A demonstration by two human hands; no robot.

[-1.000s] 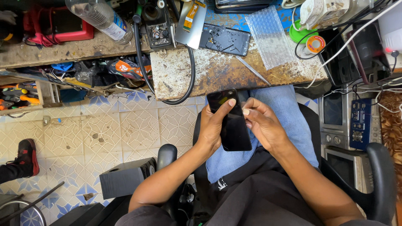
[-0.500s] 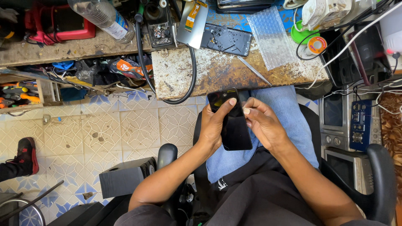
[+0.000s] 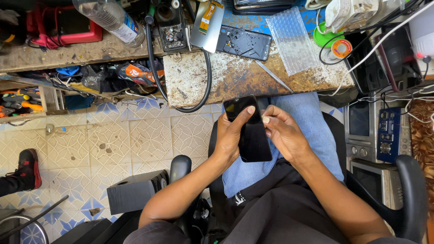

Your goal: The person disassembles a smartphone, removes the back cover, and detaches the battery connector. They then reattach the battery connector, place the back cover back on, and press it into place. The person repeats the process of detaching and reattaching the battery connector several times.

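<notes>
Head view: a flat black glossy rectangular smartphone sits over the lap, held between both hands. The left hand wraps the phone's left long edge, fingers curled behind it, thumb laid across the upper screen. The right hand lies just beside the right long edge, fingers bent, a fingertip touching the glass near the top right; whether it pinches the edge or only presses it, cannot tell. The long axis runs away from the body, top end tilted slightly left and pointing at the bench. Left hand carries the phone; right hand is the free one.

Ahead of the hands, the rusty, stained metal-topped bench ends close to the phone's top edge, with little gap. On it, beyond the right hand, lie a thin metal tweezer-like tool and a clear bubble-wrap sheet; further out, a dark opened phone frame. A black cable loops off the bench edge just beyond the left hand. Open room: the tiled floor left of the left hand and the blue cloth over the lap under the right.
</notes>
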